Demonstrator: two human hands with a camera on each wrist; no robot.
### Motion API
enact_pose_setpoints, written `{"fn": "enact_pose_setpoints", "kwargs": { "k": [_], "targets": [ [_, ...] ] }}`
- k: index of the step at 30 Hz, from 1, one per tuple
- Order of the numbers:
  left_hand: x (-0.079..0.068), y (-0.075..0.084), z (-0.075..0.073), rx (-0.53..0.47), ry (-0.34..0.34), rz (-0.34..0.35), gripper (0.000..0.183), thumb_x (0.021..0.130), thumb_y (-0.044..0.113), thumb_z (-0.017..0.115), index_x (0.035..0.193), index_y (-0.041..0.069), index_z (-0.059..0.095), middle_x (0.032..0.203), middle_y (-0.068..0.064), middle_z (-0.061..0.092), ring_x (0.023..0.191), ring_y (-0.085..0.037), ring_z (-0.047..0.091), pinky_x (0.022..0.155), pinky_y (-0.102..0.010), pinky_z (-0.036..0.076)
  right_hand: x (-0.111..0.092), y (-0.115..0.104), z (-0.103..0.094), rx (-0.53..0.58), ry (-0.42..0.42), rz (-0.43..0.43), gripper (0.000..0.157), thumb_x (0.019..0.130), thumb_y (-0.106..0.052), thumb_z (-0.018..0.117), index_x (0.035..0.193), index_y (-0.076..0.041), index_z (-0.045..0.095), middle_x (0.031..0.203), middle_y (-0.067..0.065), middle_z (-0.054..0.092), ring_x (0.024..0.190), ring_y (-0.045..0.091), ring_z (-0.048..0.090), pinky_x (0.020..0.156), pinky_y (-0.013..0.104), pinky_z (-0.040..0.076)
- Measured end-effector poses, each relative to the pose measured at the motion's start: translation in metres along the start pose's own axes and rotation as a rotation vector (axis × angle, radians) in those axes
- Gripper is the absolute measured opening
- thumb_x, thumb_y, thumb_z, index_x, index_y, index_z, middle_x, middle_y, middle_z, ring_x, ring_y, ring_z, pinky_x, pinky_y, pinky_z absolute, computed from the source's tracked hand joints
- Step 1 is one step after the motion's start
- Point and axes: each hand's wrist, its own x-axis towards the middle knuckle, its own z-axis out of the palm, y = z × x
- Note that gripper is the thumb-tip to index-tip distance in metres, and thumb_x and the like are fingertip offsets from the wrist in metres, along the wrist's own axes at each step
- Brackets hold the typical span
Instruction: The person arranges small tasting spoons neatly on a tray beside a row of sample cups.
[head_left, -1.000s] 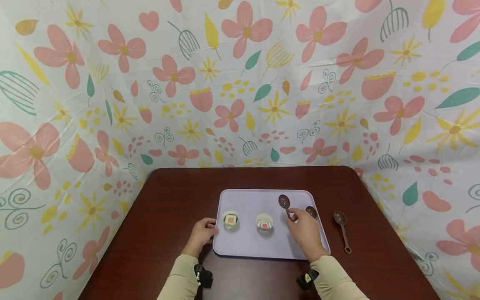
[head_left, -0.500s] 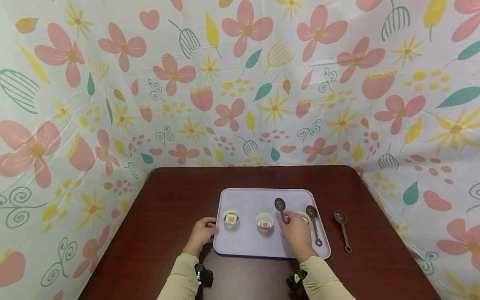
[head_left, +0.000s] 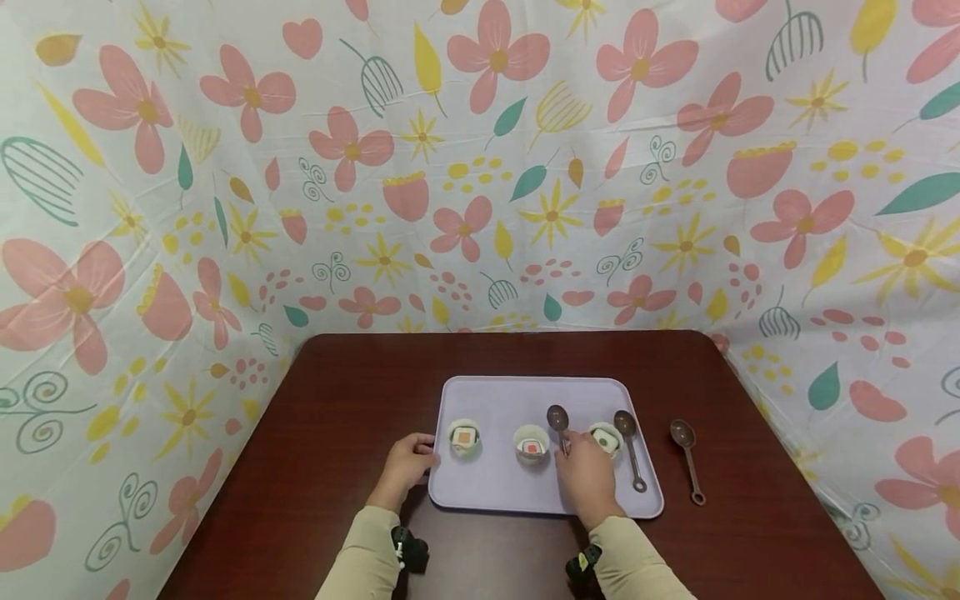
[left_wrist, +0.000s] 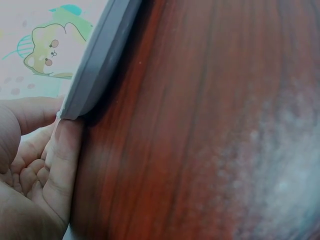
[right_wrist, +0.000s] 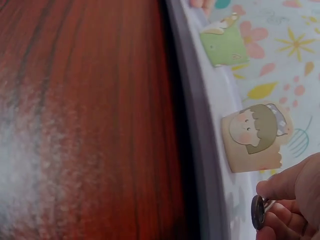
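Observation:
My right hand point(head_left: 588, 479) holds a brown measuring spoon point(head_left: 557, 417), its bowl pointing away, just right of the middle paper cup point(head_left: 532, 457). In the right wrist view the spoon's round handle end point(right_wrist: 258, 212) pokes out between thumb and fingers. My left hand point(head_left: 402, 469) grips the left edge of the pale lilac tray point(head_left: 495, 398), thumb on the rim. Two more cups stand on it: a left cup point(head_left: 466, 451) and a right cup point(head_left: 604, 435), partly behind my right hand. A second spoon point(head_left: 632, 454) lies on the tray's right side.
A third spoon point(head_left: 686, 458) lies on the dark wooden table point(head_left: 360, 392), right of the tray. Each cup has a small white piece with a coloured mark at its opening. Flower-patterned cloth point(head_left: 480, 167) hangs behind the table and at both sides.
My right hand has moved left with its spoon, towards the middle cup. The right cup and the second spoon's handle have come into sight. My left hand stays at the tray edge.

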Motion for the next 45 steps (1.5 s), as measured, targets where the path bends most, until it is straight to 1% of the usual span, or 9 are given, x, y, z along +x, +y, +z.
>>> {"fn": "enact_pose_setpoints", "kwargs": {
  "k": [3,7,19,29,36,45],
  "targets": [
    [-0.001,-0.001,0.000,0.003,0.002,0.007,0.034,0.088,0.000,0.072,0.121,-0.001,0.065,0.099,-0.012,0.063,0.088,-0.024,0.064,0.068,-0.043,0.060,-0.002,-0.001,0.002,-0.026,-0.003,-0.015,0.036,0.087,-0.012,0.075,0.118,0.006,0.069,0.100,0.020,0.068,0.090,0.036,0.069,0.077,0.051,0.056],
    [0.000,-0.001,0.001,0.011,0.002,0.012,0.034,0.088,0.001,0.072,0.121,-0.001,0.065,0.099,-0.012,0.063,0.089,-0.025,0.064,0.068,-0.044,0.060,-0.002,0.000,0.005,-0.040,0.004,-0.034,0.034,0.087,-0.010,0.075,0.116,0.006,0.069,0.097,0.021,0.067,0.087,0.036,0.069,0.074,0.050,0.056],
    [-0.001,0.001,0.001,0.014,0.011,-0.002,0.033,0.089,0.002,0.072,0.121,0.000,0.065,0.100,-0.011,0.063,0.090,-0.025,0.063,0.070,-0.044,0.060,-0.002,0.000,0.008,-0.036,-0.016,-0.028,0.029,0.086,-0.009,0.074,0.110,0.008,0.069,0.093,0.021,0.067,0.086,0.036,0.067,0.074,0.051,0.056],
    [-0.001,0.001,0.001,0.003,0.006,0.002,0.033,0.088,0.002,0.072,0.120,0.000,0.066,0.098,-0.011,0.063,0.089,-0.024,0.063,0.069,-0.042,0.060,0.000,0.000,0.013,-0.055,-0.039,0.002,0.030,0.088,-0.009,0.073,0.112,0.008,0.068,0.096,0.022,0.066,0.087,0.036,0.068,0.074,0.050,0.056],
    [0.000,0.001,0.000,-0.001,0.006,0.002,0.034,0.088,0.002,0.072,0.121,0.001,0.066,0.099,-0.011,0.064,0.088,-0.024,0.064,0.069,-0.042,0.060,0.002,-0.001,0.016,-0.037,-0.039,0.022,0.032,0.088,-0.011,0.074,0.114,0.008,0.067,0.098,0.021,0.066,0.090,0.035,0.068,0.075,0.049,0.056],
    [0.001,-0.001,-0.001,-0.004,-0.005,0.003,0.035,0.088,0.002,0.072,0.122,0.000,0.065,0.100,-0.012,0.064,0.088,-0.025,0.065,0.069,-0.043,0.060,0.002,-0.002,0.016,-0.045,-0.036,0.030,0.037,0.089,-0.014,0.075,0.117,0.008,0.066,0.102,0.023,0.066,0.092,0.037,0.068,0.078,0.050,0.056]
  ]
}}
